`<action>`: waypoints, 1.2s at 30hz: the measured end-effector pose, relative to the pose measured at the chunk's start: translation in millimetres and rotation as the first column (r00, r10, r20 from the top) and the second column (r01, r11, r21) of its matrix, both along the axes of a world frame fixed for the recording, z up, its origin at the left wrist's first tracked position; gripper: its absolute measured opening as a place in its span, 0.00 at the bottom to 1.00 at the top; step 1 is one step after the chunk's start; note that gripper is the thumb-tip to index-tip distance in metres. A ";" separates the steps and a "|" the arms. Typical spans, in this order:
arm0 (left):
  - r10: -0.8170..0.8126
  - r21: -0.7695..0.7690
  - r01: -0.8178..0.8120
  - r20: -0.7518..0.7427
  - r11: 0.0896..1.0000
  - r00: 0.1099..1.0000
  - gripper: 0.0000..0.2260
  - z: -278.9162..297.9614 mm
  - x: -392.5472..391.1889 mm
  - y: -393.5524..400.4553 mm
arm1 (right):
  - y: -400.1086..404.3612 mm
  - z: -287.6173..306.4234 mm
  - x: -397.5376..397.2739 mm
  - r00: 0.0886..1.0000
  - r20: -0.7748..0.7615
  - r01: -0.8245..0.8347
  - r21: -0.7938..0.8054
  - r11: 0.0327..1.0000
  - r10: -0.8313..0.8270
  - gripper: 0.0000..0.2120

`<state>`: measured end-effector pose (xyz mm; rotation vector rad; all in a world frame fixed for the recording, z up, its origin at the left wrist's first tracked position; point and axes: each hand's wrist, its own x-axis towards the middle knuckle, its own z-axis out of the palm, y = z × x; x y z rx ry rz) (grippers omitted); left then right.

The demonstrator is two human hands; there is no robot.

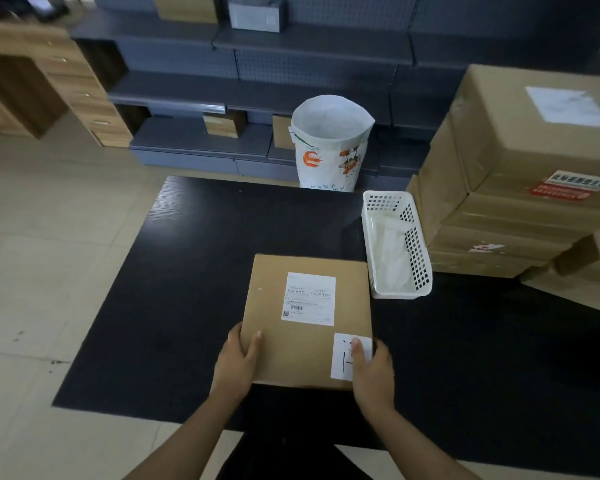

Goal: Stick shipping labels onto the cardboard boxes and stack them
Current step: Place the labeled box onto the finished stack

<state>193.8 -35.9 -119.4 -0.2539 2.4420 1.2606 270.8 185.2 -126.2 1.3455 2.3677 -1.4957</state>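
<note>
head view shows a flat box [307,322] low in the centre of the frame, lying on the dark worktop [174,271]. the left hand [236,363] holds its near left corner, thumb on top and fingers out of sight at the edge; the right hand [373,370] holds the near right corner, thumb pressing a small white sticker [343,355]. a label [309,298] already sits on the lid. the box looks stiff and light, with a smooth top, so opposite edges seem the best hold. a white basket [397,244] stands just right of it, and stacked boxes [516,174] fill the right side, cut off by the frame edge. print on the label is too small to read, and the basket's contents are unclear.
</note>
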 end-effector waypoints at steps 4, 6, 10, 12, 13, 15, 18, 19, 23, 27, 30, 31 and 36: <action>0.003 -0.046 -0.005 -0.038 0.999 0.999 0.26 6.5 6.0 -6.0 | -8.1 7.0 9.5 0.998 -0.040 0.041 0.003 0.999 -0.041 0.27; 0.020 -0.035 -0.022 -0.062 0.999 0.998 0.25 13.2 14.7 -11.6 | -13.0 12.4 17.1 0.997 -0.064 0.053 0.009 0.999 -0.052 0.27; 0.055 -0.024 -0.057 -0.092 0.998 0.994 0.24 24.1 32.3 -15.1 | -23.4 18.8 33.0 0.991 -0.103 0.088 0.011 0.996 -0.087 0.27; 0.053 -0.020 -0.055 -0.099 0.998 0.994 0.22 31.2 41.0 -19.3 | -28.9 24.8 44.2 0.987 -0.114 0.119 0.015 0.993 -0.116 0.27; 0.042 -0.021 -0.045 -0.104 0.999 0.994 0.21 34.0 46.0 -21.3 | -31.2 27.3 51.2 0.985 -0.119 0.131 0.016 0.991 -0.128 0.27; 0.028 -0.014 -0.030 -0.105 0.999 0.994 0.21 36.6 56.2 -21.7 | -31.7 32.3 66.0 0.981 -0.124 0.150 0.024 0.988 -0.146 0.28; 0.020 -0.004 -0.021 -0.130 1.000 0.991 0.22 43.7 74.0 -10.4 | -22.9 41.0 89.7 0.972 -0.152 0.191 0.045 0.981 -0.182 0.28; 0.008 -0.006 -0.008 -0.146 1.000 0.989 0.22 47.5 79.6 -3.0 | -17.1 44.0 97.3 0.968 -0.161 0.201 0.051 0.978 -0.191 0.27; -0.040 -0.014 0.039 -0.188 0.999 0.981 0.21 61.3 103.0 33.7 | 16.3 49.4 126.9 0.955 -0.196 0.237 0.057 0.970 -0.222 0.25; -0.051 -0.019 0.048 -0.198 0.999 0.979 0.23 69.9 130.5 80.0 | 59.4 53.2 157.0 0.952 -0.199 0.250 0.065 0.966 -0.233 0.25; -0.058 -0.033 0.052 -0.195 0.998 0.979 0.23 73.6 161.0 130.3 | 109.6 54.5 187.6 0.948 -0.204 0.265 0.089 0.960 -0.243 0.25; -0.053 -0.027 0.048 -0.196 0.998 0.979 0.23 74.6 173.5 147.3 | 127.7 56.4 198.7 0.948 -0.206 0.265 0.089 0.960 -0.243 0.25; -0.030 -0.002 0.030 -0.154 1.000 0.988 0.26 75.7 228.4 225.2 | 204.3 66.1 253.1 0.948 -0.185 0.282 0.105 0.954 -0.260 0.25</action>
